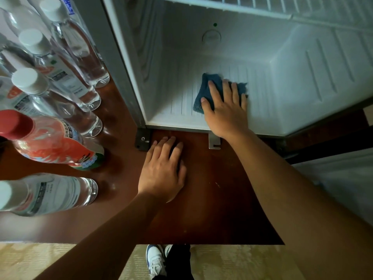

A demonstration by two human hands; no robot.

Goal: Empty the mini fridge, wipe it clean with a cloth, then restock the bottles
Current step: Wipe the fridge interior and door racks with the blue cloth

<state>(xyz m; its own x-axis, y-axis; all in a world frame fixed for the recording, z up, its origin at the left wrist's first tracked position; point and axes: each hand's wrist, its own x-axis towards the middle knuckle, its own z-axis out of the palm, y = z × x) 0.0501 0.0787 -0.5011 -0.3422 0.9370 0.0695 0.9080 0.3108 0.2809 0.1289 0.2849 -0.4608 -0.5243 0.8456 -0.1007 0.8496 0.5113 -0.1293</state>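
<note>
Emptied fridge (292, 81): right hand (226, 110), grip released, presses a blue cloth (203, 93) flat on its floor. Left hand (161, 170) rests flat on the surface (222, 199). Bottles (60, 126) wait at nine o'clock; restocking remains.

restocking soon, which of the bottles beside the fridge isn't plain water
The red-capped bottle, standing fourth from the back in the row left of the fridge: its cap and orange-red label differ from the clear, white-capped bottles around it.

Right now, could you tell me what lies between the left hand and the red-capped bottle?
In the head view, only bare wooden tabletop separates the left hand from the red-capped bottle.
</note>
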